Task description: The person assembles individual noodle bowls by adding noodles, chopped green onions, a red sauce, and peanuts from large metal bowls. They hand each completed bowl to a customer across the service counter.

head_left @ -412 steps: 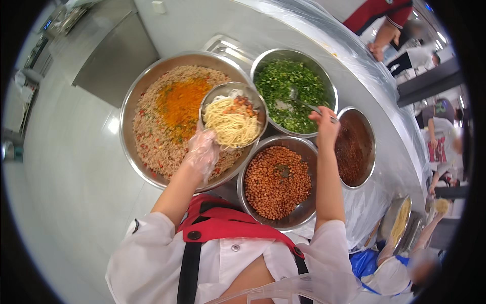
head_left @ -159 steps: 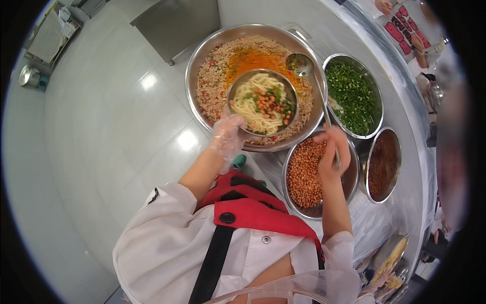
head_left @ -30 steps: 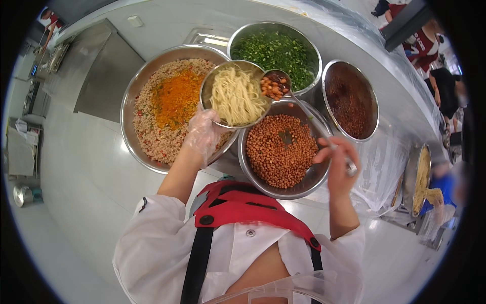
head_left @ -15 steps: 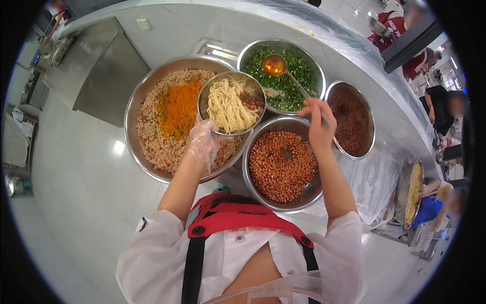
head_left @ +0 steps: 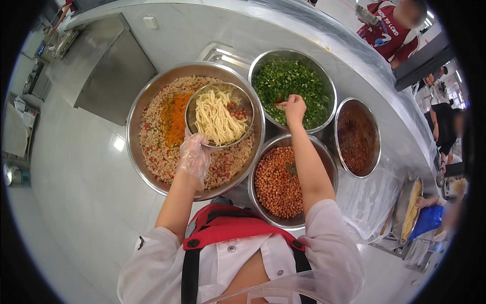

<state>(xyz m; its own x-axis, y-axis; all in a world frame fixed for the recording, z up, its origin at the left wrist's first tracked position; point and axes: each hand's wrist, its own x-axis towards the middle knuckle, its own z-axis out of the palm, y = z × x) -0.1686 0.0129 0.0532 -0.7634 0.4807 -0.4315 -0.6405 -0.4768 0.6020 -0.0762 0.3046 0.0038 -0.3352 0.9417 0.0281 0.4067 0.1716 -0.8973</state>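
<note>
My left hand, in a clear plastic glove, grips the near rim of a steel bowl of pale noodles with some reddish chopped topping. This bowl is held above a large steel basin of pale minced filling with an orange patch. My bare right hand reaches over a steel bowl of chopped green onion, its fingers pinched together. A small orange-brown spot shows by the fingertips; what they hold, if anything, I cannot make out.
Below my right forearm stands a steel bowl of reddish-brown beans or nuts. To its right is a bowl of dark red paste. Plastic film covers the counter. Co-workers stand along the right side; a steel cabinet is at left.
My right hand has moved left from the ladle's handle position to over the green onion. The ladle of orange oil no longer shows. The noodle bowl has shifted slightly left and down.
</note>
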